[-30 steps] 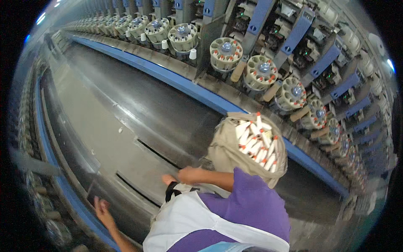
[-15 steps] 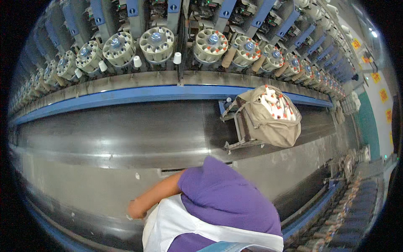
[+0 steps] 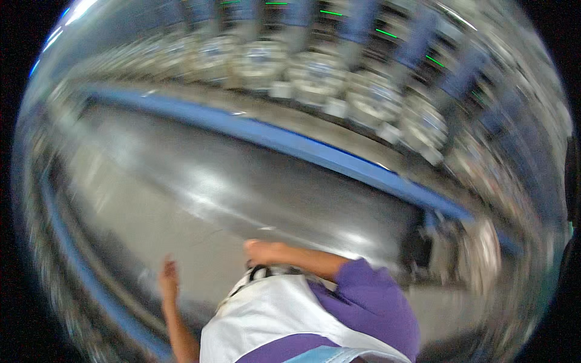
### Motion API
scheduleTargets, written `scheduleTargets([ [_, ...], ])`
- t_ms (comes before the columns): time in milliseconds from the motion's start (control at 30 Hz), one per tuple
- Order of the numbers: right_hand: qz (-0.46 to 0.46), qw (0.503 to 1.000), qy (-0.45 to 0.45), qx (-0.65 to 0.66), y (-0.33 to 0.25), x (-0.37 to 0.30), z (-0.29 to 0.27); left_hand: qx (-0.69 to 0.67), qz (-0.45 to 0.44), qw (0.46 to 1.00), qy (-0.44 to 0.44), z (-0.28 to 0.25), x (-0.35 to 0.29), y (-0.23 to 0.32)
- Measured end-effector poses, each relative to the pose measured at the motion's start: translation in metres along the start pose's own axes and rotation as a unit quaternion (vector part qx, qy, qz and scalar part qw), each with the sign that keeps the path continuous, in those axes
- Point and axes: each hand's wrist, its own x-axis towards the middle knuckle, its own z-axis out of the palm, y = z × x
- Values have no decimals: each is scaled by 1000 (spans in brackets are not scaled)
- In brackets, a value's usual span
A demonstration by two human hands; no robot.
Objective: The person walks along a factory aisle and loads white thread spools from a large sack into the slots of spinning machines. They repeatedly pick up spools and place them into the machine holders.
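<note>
My left hand (image 3: 169, 277) hangs out to the left of my body over the floor, blurred, its fingers stretched out and nothing visible in it. My right hand (image 3: 264, 250) is bent across in front of my waist, just above a small black-and-white thing (image 3: 260, 272) at the top of my white apron (image 3: 260, 308). Whether it touches that thing is unclear. Its fingers are smeared and partly hidden.
Beyond the floor (image 3: 181, 233), a long winding machine runs along a blue rail (image 3: 290, 145). Round cream-coloured holders (image 3: 318, 72) and small white cones (image 3: 334, 107) line it. A blurred beige sack (image 3: 481, 254) stands at the right. Another blue rail (image 3: 72, 254) borders the left.
The view has swung left, so the sack and machine appear farther right and tilted. My left hand has come into sight. My right hand now shows higher, before my waist.
</note>
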Motion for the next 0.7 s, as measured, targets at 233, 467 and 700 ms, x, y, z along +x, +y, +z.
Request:
scheduleTargets([
  [233, -150, 964, -216, -37, -121, 233, -136, 162, -529, 833, 34, -58, -90, -119],
  [467, -146, 958, -113, -221, -167, 515, -217, 18, -612, 757, 228, -164, 33, -209],
  [700, -141, 964, -208, -83, -162, 662, -294, 129, -330, 919, 174, -383, 465, -182],
])
